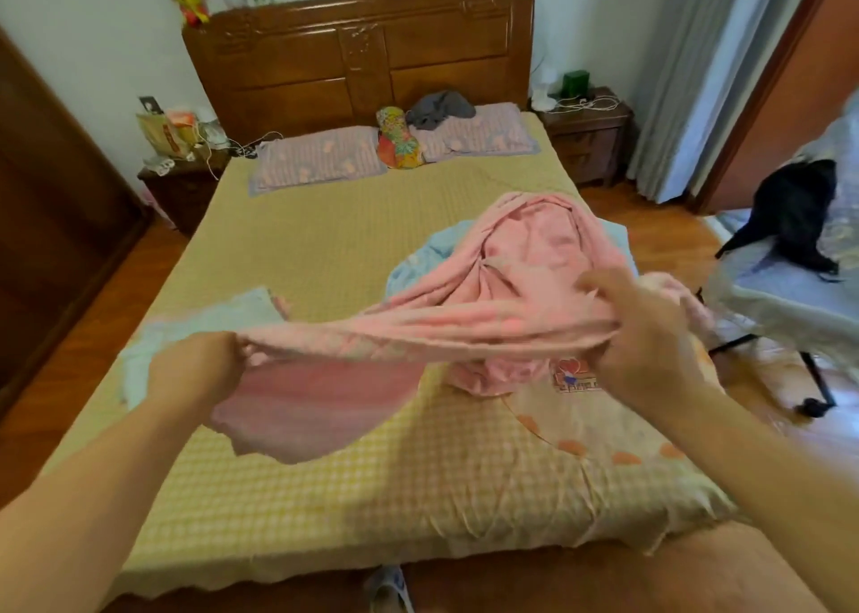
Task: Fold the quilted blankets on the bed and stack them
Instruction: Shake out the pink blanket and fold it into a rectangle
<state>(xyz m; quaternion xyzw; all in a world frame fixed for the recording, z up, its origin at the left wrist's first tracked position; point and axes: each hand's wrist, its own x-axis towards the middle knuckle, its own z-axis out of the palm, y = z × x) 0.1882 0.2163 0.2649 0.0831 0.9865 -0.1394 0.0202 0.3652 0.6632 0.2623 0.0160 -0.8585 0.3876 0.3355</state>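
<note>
now | pink blanket (534, 259) stretched between hands | left fingers (223, 357), right fingers (599, 287) gripping it

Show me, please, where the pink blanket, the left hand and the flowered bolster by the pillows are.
pink blanket (534, 259): head view, on the bunched part lying on the bed.
left hand (195, 370): head view, on the back of the hand.
flowered bolster (395, 140): head view, on its middle.

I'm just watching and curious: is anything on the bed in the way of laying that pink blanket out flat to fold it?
Partly. Both the left hand and right hand grip the pink blanket. Beneath its far bunched part lies a light blue blanket. The yellow checked bed cover to the left looks free.
</note>
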